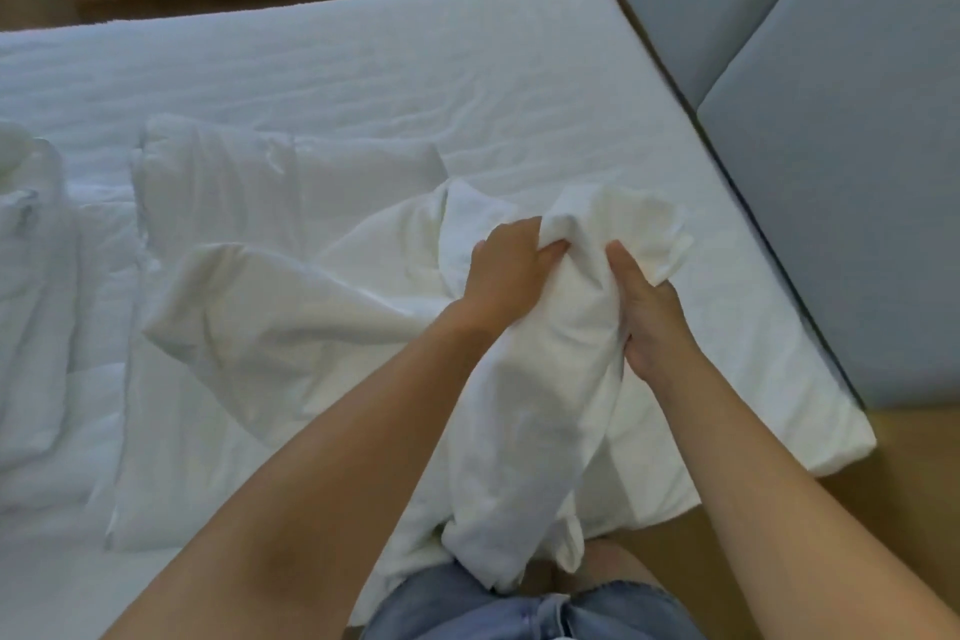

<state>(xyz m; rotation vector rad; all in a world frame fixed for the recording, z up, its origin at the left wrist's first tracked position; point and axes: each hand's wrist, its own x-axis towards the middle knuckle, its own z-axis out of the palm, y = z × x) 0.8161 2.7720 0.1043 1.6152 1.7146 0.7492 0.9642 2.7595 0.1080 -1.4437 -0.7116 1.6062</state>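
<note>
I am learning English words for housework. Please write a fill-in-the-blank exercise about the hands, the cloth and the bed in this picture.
1. The cloth is gripped by ____ hands, the left hand and the right hand.
2. The cloth and the bed sheet are both ____ in colour.
3. The padded headboard stands at the ____ edge of the picture.
Missing words: two; white; right.

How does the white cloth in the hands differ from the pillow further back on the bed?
The white cloth is bunched and lifted, gripped by the left hand and right hand; the pillow lies flat, untouched. The cloth hangs past the edge of the bed; the pillow rests wholly on it. Both are white.
</note>
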